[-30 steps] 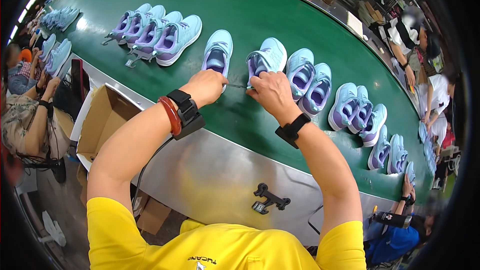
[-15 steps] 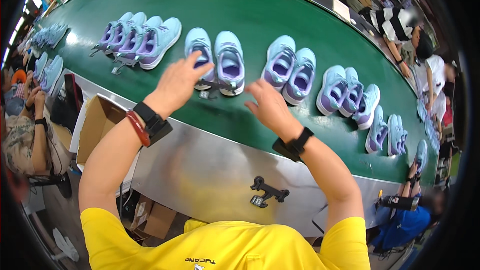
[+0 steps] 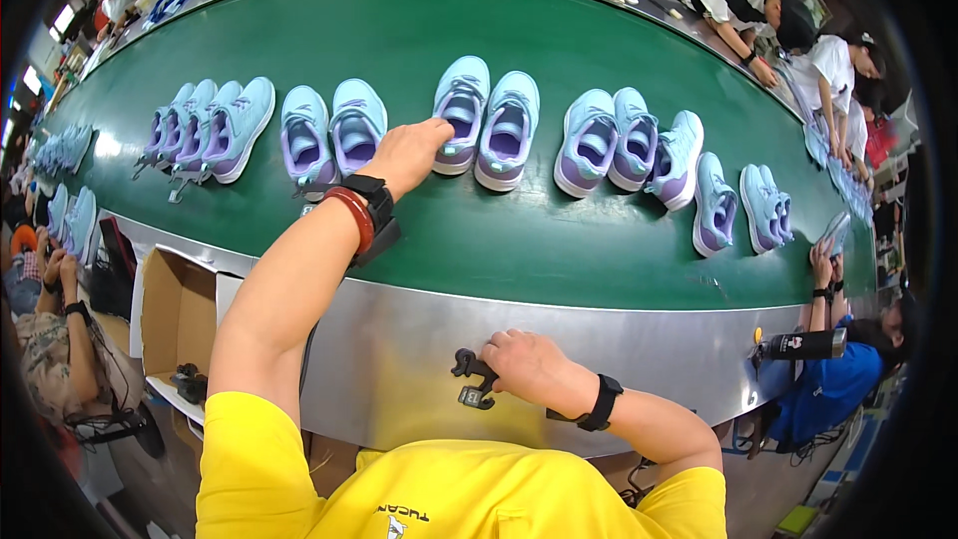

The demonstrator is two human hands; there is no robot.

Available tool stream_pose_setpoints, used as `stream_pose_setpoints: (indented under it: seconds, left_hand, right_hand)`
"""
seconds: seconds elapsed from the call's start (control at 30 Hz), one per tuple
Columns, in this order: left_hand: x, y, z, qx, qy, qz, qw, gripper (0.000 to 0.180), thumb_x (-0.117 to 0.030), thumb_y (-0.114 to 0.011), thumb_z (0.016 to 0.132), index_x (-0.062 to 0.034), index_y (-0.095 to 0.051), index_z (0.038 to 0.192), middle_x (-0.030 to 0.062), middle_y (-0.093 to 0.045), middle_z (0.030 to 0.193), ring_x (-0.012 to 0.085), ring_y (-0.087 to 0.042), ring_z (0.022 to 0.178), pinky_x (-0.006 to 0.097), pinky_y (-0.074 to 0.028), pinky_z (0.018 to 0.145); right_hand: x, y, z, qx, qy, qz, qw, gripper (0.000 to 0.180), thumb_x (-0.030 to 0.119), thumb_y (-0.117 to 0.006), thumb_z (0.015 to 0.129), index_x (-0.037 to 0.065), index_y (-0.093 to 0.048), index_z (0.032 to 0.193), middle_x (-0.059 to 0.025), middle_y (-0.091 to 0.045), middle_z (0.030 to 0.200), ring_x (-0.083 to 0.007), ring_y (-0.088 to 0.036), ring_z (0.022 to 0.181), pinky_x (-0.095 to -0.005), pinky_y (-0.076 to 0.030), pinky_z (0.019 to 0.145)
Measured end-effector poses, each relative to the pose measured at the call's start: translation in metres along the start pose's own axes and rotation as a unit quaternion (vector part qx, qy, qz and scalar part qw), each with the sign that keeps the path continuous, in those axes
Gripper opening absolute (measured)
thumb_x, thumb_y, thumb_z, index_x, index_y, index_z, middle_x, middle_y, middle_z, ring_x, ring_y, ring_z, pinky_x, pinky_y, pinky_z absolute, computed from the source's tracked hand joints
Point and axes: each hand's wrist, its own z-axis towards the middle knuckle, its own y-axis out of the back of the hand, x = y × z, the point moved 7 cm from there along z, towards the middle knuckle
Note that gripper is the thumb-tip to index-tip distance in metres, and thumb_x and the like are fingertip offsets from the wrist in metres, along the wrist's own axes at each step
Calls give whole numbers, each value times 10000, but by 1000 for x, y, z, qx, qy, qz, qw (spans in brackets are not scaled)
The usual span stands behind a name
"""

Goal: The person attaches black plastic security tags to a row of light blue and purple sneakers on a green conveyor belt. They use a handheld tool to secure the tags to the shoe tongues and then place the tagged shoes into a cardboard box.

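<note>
My left hand (image 3: 411,155) reaches across the green belt, its fingers closed at the heel edge of a light-blue and purple sneaker (image 3: 462,105). The matching sneaker (image 3: 509,130) stands right beside it. Near my body, my right hand (image 3: 537,371) grips a black plastic shoe hanger (image 3: 471,367) lying on the metal ledge; its right end is hidden under my fingers. To the left of my left hand stands another pair, a sneaker (image 3: 306,140) and its mate (image 3: 357,120), partly covered by my wrist. A dark hanger's end shows at their heels.
More sneakers stand on the belt (image 3: 399,30), a group (image 3: 235,130) at left and several (image 3: 589,145) at right. An open cardboard box (image 3: 180,309) sits left of the metal ledge (image 3: 389,339). A black bottle (image 3: 803,344) lies at right. Other people work around the belt.
My left hand has moved from the hanger-fitted pair to the sneaker on its right. My right hand has come back from the belt onto the hanger on the ledge. The shoes appear further left.
</note>
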Motion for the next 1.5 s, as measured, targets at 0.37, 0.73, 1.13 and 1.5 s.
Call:
stream_pose_setpoints:
  seconds: [0.37, 0.73, 1.13, 1.5]
  left_hand:
    - [-44, -9, -67, -16, -29, -73, 997, 78, -30, -589, 809, -44, -582, 885, 102, -595, 895, 333, -608, 772, 395, -495, 640]
    - [-49, -11, -72, -50, -6, -90, 995, 68, -16, -592, 805, -39, -588, 868, 100, -601, 891, 331, -609, 760, 394, -497, 641]
    - [-64, -13, -69, 12, -88, 52, 995, 528, -44, -611, 755, -223, -529, 1246, 112, -552, 1213, 307, -647, 783, 374, -534, 636]
    - [-50, 0, -65, 29, 106, -51, 993, 344, -52, -513, 820, -129, -633, 1134, 182, -633, 893, 380, -608, 818, 469, -483, 723]
  right_hand:
    - [-71, 39, 27, -69, -91, 515, 850, 141, 183, -494, 949, 43, -491, 956, -41, -630, 710, -113, -578, 623, -274, -469, 572]
    - [-80, 42, 73, -143, -144, 552, 809, 190, 196, -461, 971, 13, -476, 1019, -57, -591, 656, -126, -573, 535, -268, -476, 480]
    - [-91, 102, 80, -155, -35, 347, 924, 225, 216, -542, 929, 24, -615, 1019, -87, -596, 702, -193, -599, 637, -327, -484, 605]
    - [-136, 140, 91, -317, 24, -39, 947, 302, 258, -683, 796, 66, -563, 997, -134, -577, 963, -341, -592, 882, -427, -481, 747]
